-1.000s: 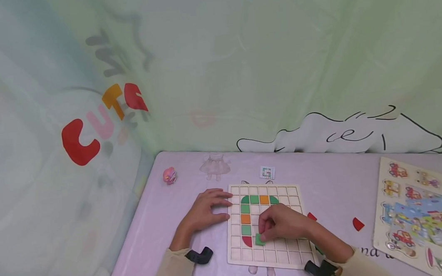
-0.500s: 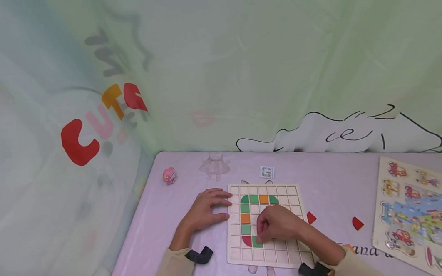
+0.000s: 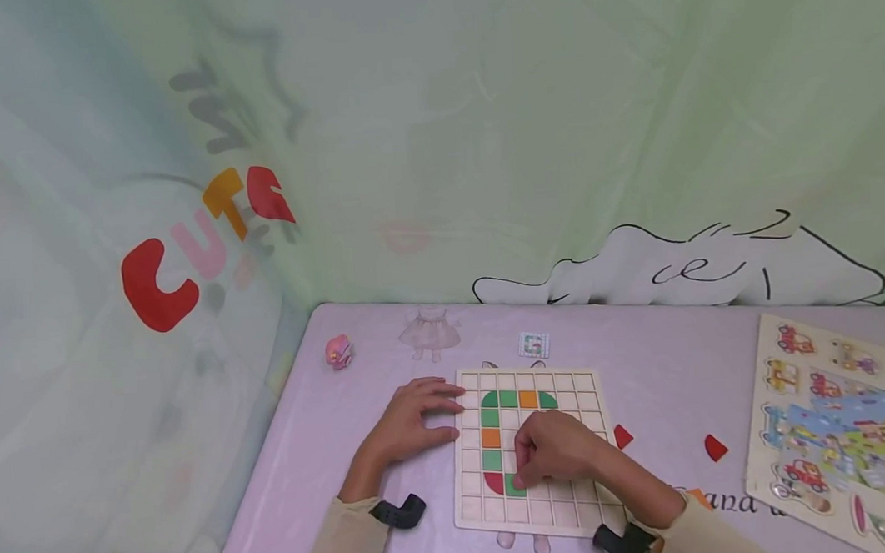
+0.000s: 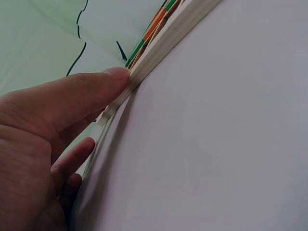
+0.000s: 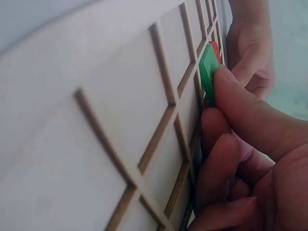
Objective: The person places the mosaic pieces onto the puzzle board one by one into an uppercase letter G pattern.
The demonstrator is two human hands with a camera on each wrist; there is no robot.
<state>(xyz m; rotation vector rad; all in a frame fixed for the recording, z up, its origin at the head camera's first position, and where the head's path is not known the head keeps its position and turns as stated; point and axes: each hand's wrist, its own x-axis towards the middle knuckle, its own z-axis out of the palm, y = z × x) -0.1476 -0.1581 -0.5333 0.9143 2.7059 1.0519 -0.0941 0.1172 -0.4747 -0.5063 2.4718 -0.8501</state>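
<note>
**Green tile pressed into the wooden grid**

Green and square, the small flat tile (image 3: 515, 486) sat in a cell near the bottom left of our pale wooden grid board (image 3: 575, 516), just right of a red quarter-round piece (image 3: 494, 481). Our right hand (image 3: 560, 450) curled over it, fingers bent, with the thumb (image 5: 250, 113) pushing on the tile's edge; in the right wrist view the tile (image 5: 208, 72) stood slightly tilted in its cell, not yet flat. Our left hand (image 3: 413, 424) lay at the board's left edge with its fingers nearly straight, and the thumb tip (image 4: 113, 77) touched the board's rim (image 4: 159, 45).

Above the tile a column of green and orange squares (image 3: 491, 428) ran up to a top row that ended in a green rounded piece (image 3: 547, 400). Two loose red pieces (image 3: 717, 447) lay on the lilac table (image 3: 665, 365) right of the board. A vehicle picture puzzle (image 3: 844, 427) sat at the far right, a small pink toy (image 3: 338, 351) at the far left, and a little pattern card (image 3: 534, 344) just beyond the board.
</note>
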